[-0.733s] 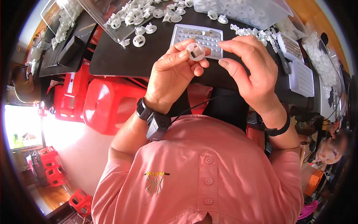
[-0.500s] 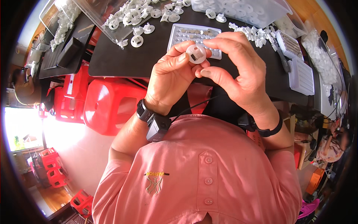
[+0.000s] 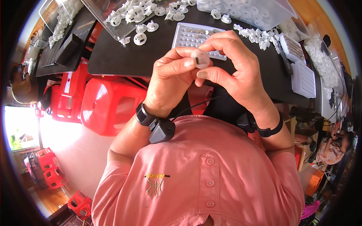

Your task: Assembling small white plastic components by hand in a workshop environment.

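Note:
A small round white plastic part [image 3: 202,59] with a dark slot is held up over the near edge of the table. My left hand [image 3: 167,77] pinches its left side between thumb and fingers. From the right, my right hand [image 3: 241,71] curls around the same part, index fingertip at its upper edge and thumb at its lower edge. Behind the hands lies a white tray [image 3: 181,37] of small round pockets, some with metallic discs in them. My fingers partly cover that tray.
Loose white round parts [image 3: 135,15] lie at the back left near a clear bin. A translucent bin [image 3: 245,13] of more parts stands at the back. Small white pieces [image 3: 260,35], a dark-handled tool [image 3: 285,62] and pocketed trays [image 3: 302,78] sit right. Red stools [image 3: 107,105] stand left.
The round part has turned, so its slot now faces more to the left. My right index finger and thumb have moved left, closing in on its edges.

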A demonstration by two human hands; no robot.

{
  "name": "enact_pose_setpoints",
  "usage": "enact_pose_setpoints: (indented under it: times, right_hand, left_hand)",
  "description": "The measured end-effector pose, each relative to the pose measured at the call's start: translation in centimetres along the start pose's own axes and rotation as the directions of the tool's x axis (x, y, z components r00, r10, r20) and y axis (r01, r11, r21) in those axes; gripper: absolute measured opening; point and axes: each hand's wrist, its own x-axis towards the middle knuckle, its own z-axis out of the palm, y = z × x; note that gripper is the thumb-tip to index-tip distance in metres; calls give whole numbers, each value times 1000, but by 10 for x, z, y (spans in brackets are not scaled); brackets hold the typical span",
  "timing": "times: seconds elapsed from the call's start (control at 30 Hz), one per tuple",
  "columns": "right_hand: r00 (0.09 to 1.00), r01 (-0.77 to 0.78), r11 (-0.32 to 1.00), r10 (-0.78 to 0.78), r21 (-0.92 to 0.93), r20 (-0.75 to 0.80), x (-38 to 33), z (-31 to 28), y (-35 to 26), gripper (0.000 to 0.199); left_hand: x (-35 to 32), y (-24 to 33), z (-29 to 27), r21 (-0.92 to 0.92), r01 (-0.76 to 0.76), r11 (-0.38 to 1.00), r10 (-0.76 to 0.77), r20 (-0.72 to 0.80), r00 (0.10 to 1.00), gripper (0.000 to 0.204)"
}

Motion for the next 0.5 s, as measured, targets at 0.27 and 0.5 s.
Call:
enact_pose_setpoints:
  times: [0.27, 0.5]
  right_hand:
    - [989, 133, 697, -44, -705, 143, -21, 0, 20, 18]
    - [988, 48, 752, 62, -657, 143, -27, -15, 18, 18]
  left_hand:
    - [4, 13, -8, -123, -14, 992, 9, -36, 999, 30]
    - [6, 8, -7, -135, 15, 991, -15, 5, 1000, 29]
